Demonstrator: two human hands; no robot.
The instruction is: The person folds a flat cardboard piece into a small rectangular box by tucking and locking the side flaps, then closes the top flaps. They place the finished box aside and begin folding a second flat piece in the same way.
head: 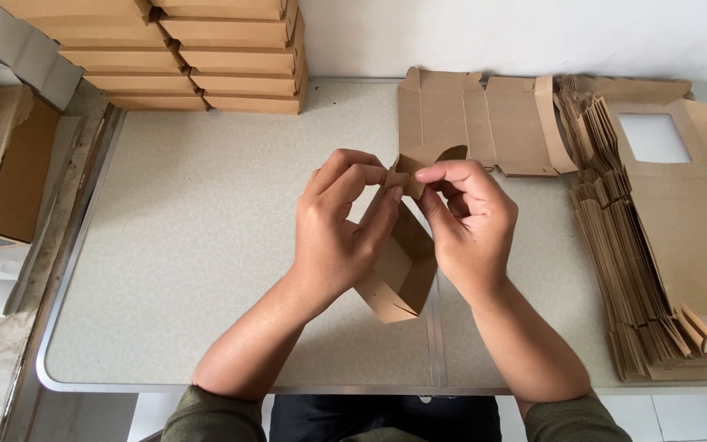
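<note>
olive-green sleeves pushed up, bare forearms, dark trousers

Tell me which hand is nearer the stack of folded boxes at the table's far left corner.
Left. The left hand lies on the side toward the stack of folded boxes; the right hand sits farther right, beyond the half-folded box.

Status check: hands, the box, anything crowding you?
Left hand and right hand both pinching far-end flaps of half-folded brown cardboard box, held above table. Nothing in the way.

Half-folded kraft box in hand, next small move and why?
Probably press the far-end flap down and tuck it in. The left hand and right hand both pinch that end of the kraft box, whose near end already looks formed while this flap stands loose.
</note>
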